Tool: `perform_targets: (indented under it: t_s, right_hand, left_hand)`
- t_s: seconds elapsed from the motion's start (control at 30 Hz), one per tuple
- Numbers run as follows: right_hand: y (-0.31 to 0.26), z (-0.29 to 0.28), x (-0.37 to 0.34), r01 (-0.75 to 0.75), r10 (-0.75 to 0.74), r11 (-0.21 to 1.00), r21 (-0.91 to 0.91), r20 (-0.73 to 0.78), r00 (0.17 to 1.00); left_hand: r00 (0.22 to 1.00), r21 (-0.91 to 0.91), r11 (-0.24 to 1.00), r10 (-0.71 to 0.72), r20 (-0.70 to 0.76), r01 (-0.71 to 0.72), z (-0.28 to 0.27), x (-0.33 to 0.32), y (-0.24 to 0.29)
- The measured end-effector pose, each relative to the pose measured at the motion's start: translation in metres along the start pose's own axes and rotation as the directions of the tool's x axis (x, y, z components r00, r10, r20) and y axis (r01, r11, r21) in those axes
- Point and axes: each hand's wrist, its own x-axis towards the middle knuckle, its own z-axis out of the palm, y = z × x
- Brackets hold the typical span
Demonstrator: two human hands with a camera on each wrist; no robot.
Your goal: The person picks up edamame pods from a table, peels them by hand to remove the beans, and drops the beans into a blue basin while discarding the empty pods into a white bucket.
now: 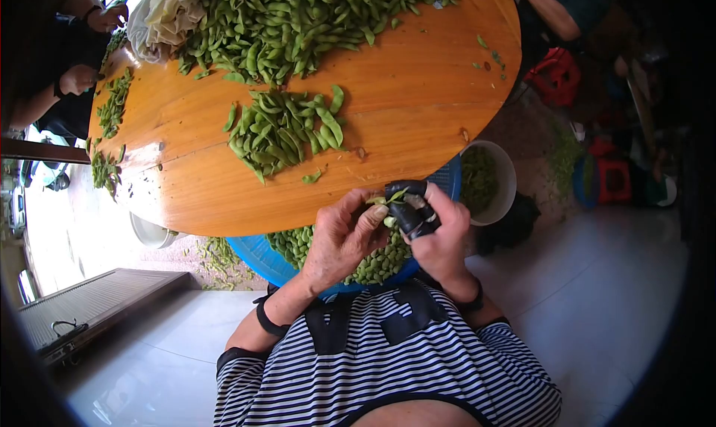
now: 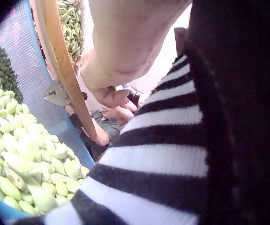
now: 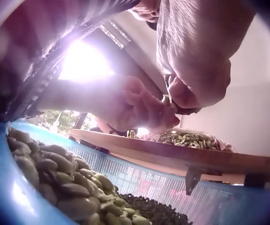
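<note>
Over the table's near edge, my left hand pinches a green bean pod between thumb and fingers. My right hand, with black covers on its thumb and a finger, meets the left and grips the pod's other side. A pale green bean shows between the hands. Directly below them, a blue basket on the lap side holds many shelled beans. In the right wrist view both hands come together above these beans. Beside them in the basket lies a darker heap.
A small pile of pods lies on the wooden table, with a larger heap behind it. A white bucket stands right of the basket. Another person's hands are at the table's left.
</note>
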Motion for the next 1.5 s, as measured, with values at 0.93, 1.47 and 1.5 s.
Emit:
perform_targets:
  t_s: [0.93,1.47,1.5]
  right_hand:
    - [0.015,0.0,-0.005,0.134,-0.13,0.991,0.003,-0.225,0.966]
    - [0.011,-0.018,-0.004,-0.043,0.104,0.959,0.279,-0.206,0.973]
    - [0.011,-0.017,-0.005,-0.02,0.081,0.955,0.297,-0.195,0.978]
  left_hand:
    - [0.963,-0.477,0.857,-0.077,0.26,0.197,-0.011,0.008,0.002]
    - [0.973,-0.411,0.899,-0.064,0.22,0.152,-0.003,0.013,0.004]
    - [0.978,-0.325,0.938,-0.057,0.202,0.122,-0.003,0.012,0.007]
